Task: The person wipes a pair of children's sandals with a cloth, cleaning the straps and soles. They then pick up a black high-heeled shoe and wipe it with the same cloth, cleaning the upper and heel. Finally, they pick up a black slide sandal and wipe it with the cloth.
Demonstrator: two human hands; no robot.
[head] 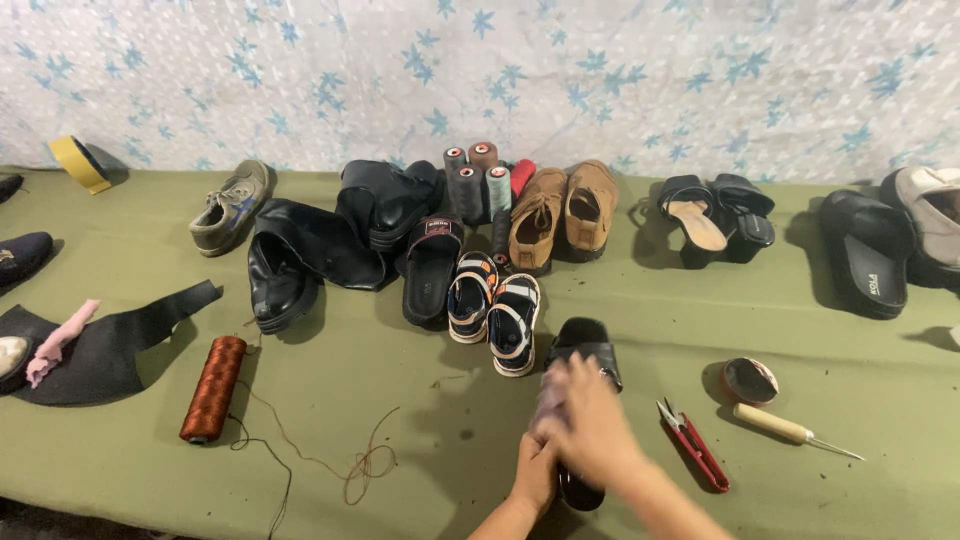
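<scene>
A green cloth-covered table (400,400) fills the view, backed by a pale wall sheet with blue stars. At about twelve o'clock from the hands sits a crowd of footwear: tall black boots (330,240), tan suede shoes (562,212) and small striped sandals (495,310), with thread cones (478,180) behind them. At ten o'clock lies a rust-brown thread spool (213,388), its loose thread trailing across the cloth.

At the six o'clock edge lies a black slide sandal (583,345). The left hand (535,472) is closed on its near end. The right hand (592,420) lies over its middle, blurred, apparently pressing something pinkish against it; whether it grips anything I cannot tell.

Just at three o'clock from the hands lie red-handled snips (693,443), then a wooden-handled awl (790,430), with a small round tin (750,380) just above it.
</scene>
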